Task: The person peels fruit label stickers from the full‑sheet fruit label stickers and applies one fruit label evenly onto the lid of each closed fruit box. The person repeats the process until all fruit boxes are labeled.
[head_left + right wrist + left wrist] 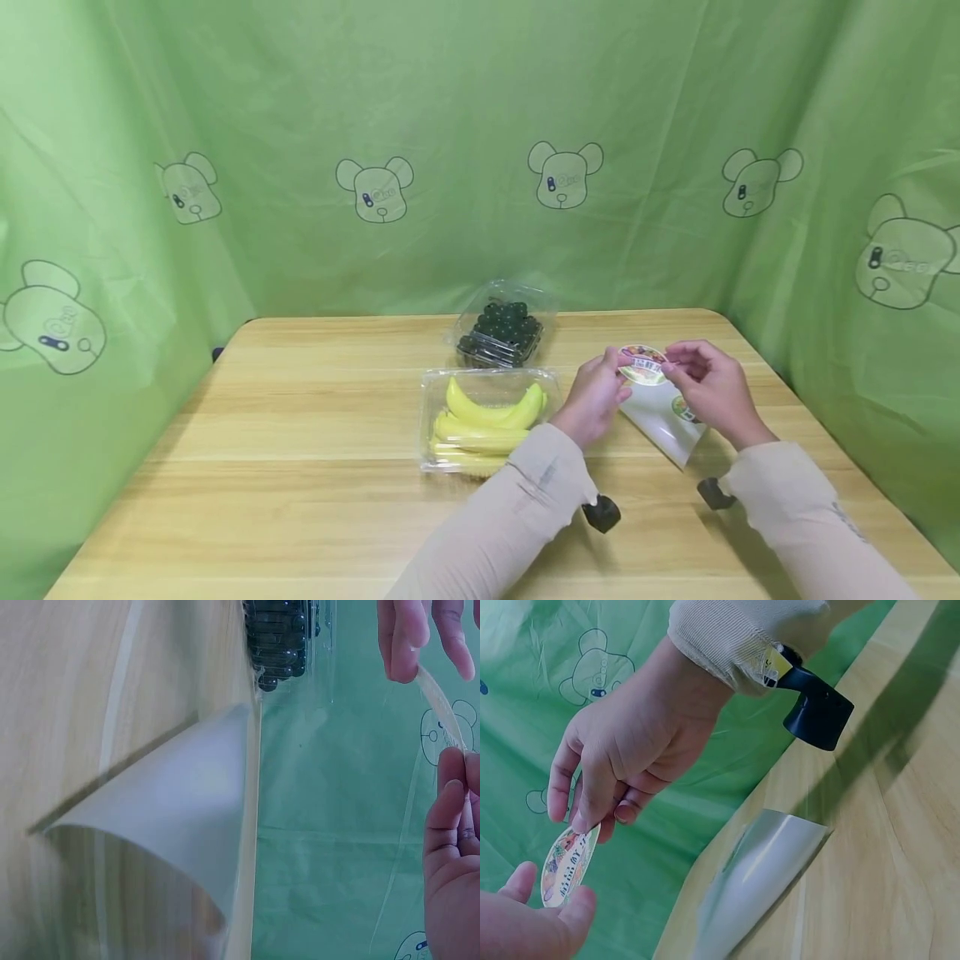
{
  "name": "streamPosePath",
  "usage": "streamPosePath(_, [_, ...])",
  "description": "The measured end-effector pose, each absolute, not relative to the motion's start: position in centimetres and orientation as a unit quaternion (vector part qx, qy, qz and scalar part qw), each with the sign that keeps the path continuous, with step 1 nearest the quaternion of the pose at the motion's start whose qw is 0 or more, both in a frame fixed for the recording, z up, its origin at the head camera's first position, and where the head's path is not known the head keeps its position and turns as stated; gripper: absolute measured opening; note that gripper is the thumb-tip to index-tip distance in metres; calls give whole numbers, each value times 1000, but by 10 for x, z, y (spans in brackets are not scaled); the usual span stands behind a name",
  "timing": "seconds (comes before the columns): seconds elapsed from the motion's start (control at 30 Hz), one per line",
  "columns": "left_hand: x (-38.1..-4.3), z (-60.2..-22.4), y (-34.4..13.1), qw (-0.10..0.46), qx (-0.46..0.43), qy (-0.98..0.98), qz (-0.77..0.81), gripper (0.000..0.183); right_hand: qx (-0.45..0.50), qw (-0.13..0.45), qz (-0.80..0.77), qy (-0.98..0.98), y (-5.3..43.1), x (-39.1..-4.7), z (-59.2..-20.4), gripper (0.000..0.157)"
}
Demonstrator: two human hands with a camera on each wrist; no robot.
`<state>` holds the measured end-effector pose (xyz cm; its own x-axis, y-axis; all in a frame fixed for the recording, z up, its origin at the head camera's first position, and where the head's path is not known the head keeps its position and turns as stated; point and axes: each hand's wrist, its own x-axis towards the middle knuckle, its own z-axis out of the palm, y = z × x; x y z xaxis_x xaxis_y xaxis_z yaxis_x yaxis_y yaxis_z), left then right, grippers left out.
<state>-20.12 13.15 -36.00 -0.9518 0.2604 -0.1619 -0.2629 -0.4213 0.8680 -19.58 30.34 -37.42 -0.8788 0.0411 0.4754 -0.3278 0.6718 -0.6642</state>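
- Multicoloured, rounded, thin sticker [643, 367], printed with dark lettering across its middle: it is held up between two hands, above the right-hand side of the counter; its printed face is seen in the head view, and it is shown almost edge-on and slightly bowed in the right wrist view.
- Right hand [712, 390]: the sticker's right edge is pinched between thumb and finger, and the other fingers are bent in.
- Left hand [596, 398]: the sticker's left edge is met by the fingertips; whether it is pinched there or only touched cannot be told.
- Glossy white sheet [656, 414]: it is placed on the counter below the hands, curled up along its length; another round sticker, green and orange [682, 408], is borne on its face and is partly covered by the right hand.
- Clear plastic box [426, 421]: it is set just left of the left hand, and yellow bananas [483, 429] are contained in it; its near right corner is hidden by the left sleeve.
- Second clear plastic container [495, 360]: it is placed behind the banana box, filled with dark round grapes [504, 321].
- Beige sleeves [510, 508]: both forearms are covered by them, and a black mount [602, 513] is worn at each cuff.
- Light wood-grain counter [300, 433]: it is surrounded by green cloth [465, 83] printed with outlined bear heads.
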Motion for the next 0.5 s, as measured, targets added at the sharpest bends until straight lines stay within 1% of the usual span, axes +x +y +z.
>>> streamPosePath(0.27, [-201, -353, 129, 146, -25, 569, 809, 34, 80, 231, 393, -887, 302, -197, -370, 23])
streamPosePath(0.5, [-205, -348, 114, 142, -29, 590, 794, 29, 88, 225, 383, -891, 299, -198, -366, 22])
